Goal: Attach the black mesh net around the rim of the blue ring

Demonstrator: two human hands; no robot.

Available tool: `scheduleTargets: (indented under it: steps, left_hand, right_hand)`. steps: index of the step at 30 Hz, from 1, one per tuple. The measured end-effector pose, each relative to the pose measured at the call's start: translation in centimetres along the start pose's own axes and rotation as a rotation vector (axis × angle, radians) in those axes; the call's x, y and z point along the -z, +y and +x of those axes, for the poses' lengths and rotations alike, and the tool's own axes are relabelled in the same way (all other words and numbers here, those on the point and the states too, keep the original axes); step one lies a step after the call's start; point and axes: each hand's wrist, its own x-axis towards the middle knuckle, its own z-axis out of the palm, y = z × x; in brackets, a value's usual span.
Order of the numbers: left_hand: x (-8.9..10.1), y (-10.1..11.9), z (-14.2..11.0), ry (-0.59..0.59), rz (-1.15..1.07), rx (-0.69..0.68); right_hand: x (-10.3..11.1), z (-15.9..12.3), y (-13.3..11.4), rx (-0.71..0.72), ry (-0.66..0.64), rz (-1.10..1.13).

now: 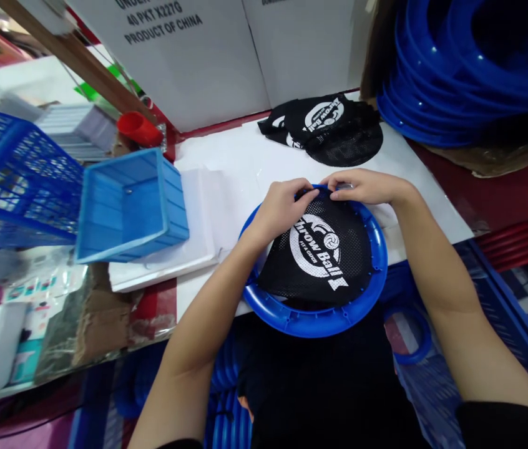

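Note:
A blue plastic ring (287,319) lies at the front edge of the white tabletop, partly overhanging it. Black mesh fabric (276,274) printed "Throw Ball" in white is laid inside the ring. At the ring's far side my left hand (287,202) pinches the top edge of the mesh between thumb and fingers. Just to its right, my right hand (357,187) pinches the same edge, its fingertips against the rim. The two hands nearly meet. Small pegs show around the ring's inner edge, and the mesh's near edge lies loose inside it.
More black mesh pieces (343,149) lie behind the ring. Blue rings (432,112) are stacked in a carton at the back right. A light-blue bin (128,206), a blue basket (25,168) and a red cup (140,129) stand left. White cartons (208,68) form the back.

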Motion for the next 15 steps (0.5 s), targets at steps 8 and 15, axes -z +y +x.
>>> scheduleTargets:
  steps: [8,15]
  left_hand:
    - [-0.6,-0.5,-0.4,0.073,0.379,0.019]
    - [-0.6,-1.5,-0.6,0.067,0.314,0.020]
  right_hand:
    - [-0.9,1.1,0.8,0.008,0.048,0.001]
    - [-1.2,2.2,1.5,0.059,0.059,0.109]
